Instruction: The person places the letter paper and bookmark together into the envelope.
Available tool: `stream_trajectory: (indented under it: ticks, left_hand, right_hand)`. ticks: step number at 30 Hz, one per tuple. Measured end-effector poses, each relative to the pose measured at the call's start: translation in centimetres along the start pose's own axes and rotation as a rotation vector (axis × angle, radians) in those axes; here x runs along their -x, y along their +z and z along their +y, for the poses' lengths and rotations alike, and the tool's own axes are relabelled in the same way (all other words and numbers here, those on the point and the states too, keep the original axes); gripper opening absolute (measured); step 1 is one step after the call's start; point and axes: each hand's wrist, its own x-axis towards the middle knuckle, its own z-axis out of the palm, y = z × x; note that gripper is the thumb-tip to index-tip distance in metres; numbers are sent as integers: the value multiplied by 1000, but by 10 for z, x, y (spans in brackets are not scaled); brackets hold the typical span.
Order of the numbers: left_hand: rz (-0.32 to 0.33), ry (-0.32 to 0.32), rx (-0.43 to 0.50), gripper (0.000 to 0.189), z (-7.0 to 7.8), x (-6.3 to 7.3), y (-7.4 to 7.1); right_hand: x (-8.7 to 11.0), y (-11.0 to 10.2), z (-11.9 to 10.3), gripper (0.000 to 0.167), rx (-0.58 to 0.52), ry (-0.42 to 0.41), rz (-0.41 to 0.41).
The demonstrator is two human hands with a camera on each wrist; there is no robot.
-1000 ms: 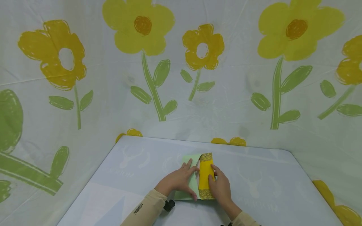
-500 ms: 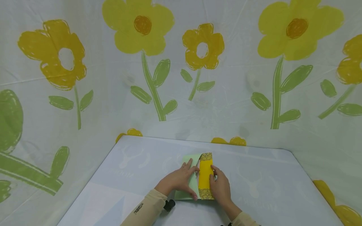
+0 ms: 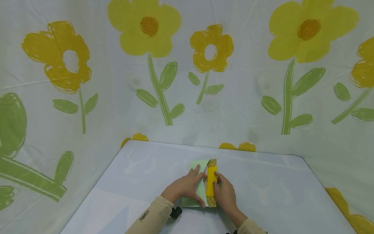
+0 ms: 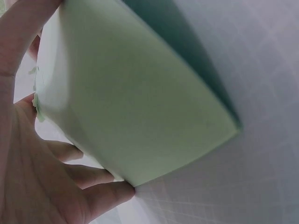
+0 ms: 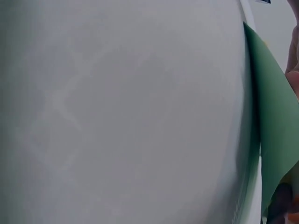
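Observation:
A pale green folded paper [image 3: 193, 202] lies on the table, with a yellow paper panel [image 3: 211, 183] along its right side. The panel has ornate dark-patterned bands at both ends. My left hand [image 3: 187, 186] rests spread across the green paper, fingers extended and thumb toward its near edge. In the left wrist view, fingertips touch the edge of the green sheet [image 4: 140, 112], whose left edge looks torn. My right hand [image 3: 226, 195] pinches the panel's right edge between thumb and fingers. The right wrist view catches a green sheet [image 5: 275, 112] standing up off the table beside the fingers [image 5: 293, 56].
The pale printed tabletop [image 3: 140, 185] extends around the papers. Behind it hangs a white curtain [image 3: 239, 107] with large yellow flowers and green leaves. Black wrist gear [image 3: 176, 213] sits below the left wrist.
My right hand has moved slightly left with the panel's edge, and the visible yellow strip has become narrower. The left hand keeps its place on the green paper.

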Motion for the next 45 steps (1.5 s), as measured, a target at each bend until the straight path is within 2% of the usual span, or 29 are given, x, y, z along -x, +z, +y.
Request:
stream_trajectory:
  ticks: [10,26,32,39,45]
  left_hand:
    - [-1,-10,-7,102,-1,1,1]
    - [0,0,-7,101,1,2,-1]
    - [-5,1,-11,101,1,1,-1]
    - [1,11,-14,103,1,1,-2]
    - [-2,14,-4,103,0,1,-1]
  right_hand:
    - [-2,-4,4,50,-33,-28,52]
    - [-4,-2,2,54,-91,-47,0]
    - [-5,0,2,58,-144,-58,-30]
    - [-5,1,0,60,-143,-66,-58]
    - [-4,2,-1,60,-155,-109,-61]
